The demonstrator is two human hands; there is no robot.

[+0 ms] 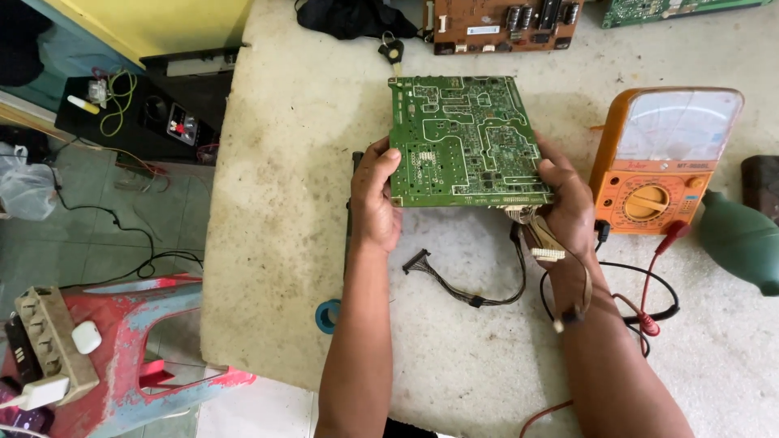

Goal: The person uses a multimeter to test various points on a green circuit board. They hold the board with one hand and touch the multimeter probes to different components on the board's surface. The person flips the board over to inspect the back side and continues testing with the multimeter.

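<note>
I hold a green circuit board (464, 139) above a worn white worktable (284, 227), its solder side facing up. My left hand (373, 199) grips the board's near left corner. My right hand (568, 203) grips the near right corner. A bundle of wires with a white connector (548, 253) hangs from under the board by my right hand. A black cable with a flat plug (454, 280) lies on the table just below the board.
An orange analog multimeter (665, 158) stands at the right, its red probe (661, 243) and black leads trailing toward me. A green rubber bulb (742, 239) lies far right. Brown circuit board (507, 24) at the back. Blue tape roll (327, 316) at the table edge. Red stool (138, 341) on the floor left.
</note>
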